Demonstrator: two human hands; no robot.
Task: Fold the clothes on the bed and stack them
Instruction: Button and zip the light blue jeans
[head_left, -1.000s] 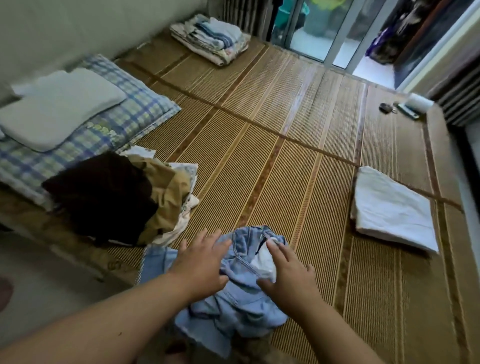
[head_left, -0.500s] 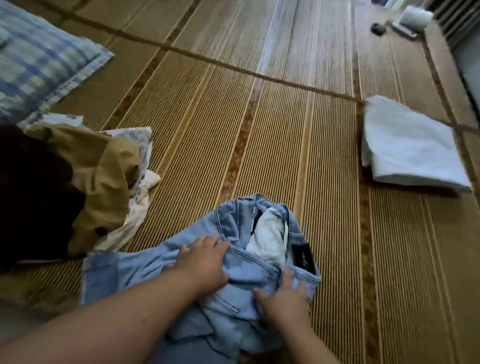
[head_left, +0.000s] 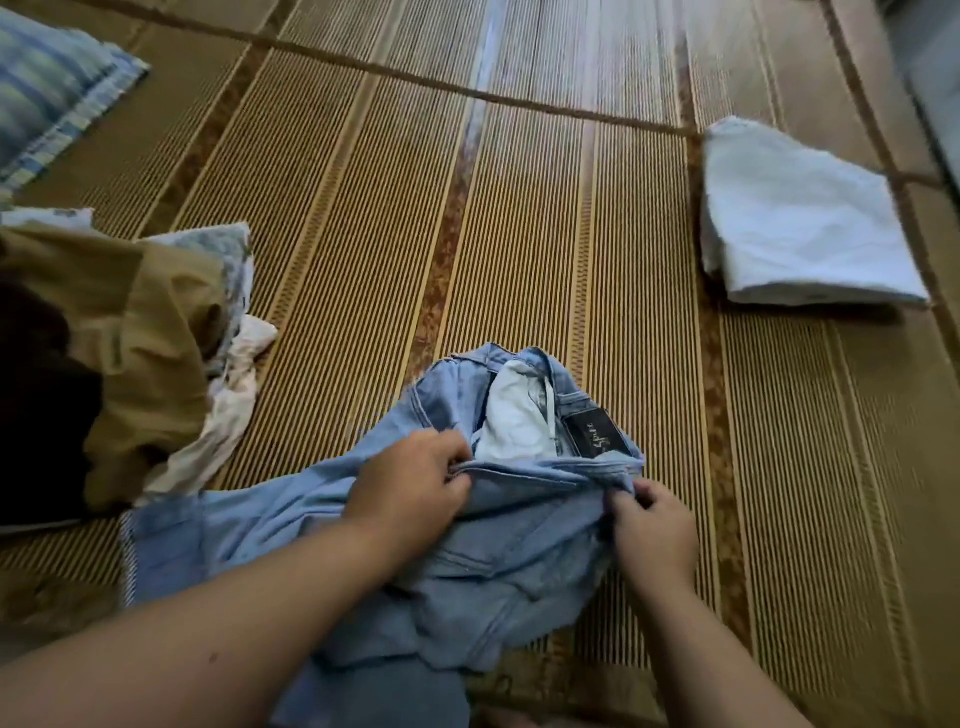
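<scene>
The left hand (head_left: 410, 488) closes its grip on the waistband (head_left: 540, 474) of the light-blue jeans (head_left: 519, 530), fingers curled round the denim; the right hand (head_left: 654, 525) pinches the same band just to the right, so it runs left to right between them. The jeans lie crumpled at the near edge of the bed's woven mat (head_left: 519, 234), one leg trailing near left; a dark waist label (head_left: 592, 434) carries pale script too small to read. The unfolded pile (head_left: 145, 322) sits left, nearer the left hand; a folded white piece (head_left: 800, 228) lies far right, nearer the right hand, probably the stack's start.
</scene>
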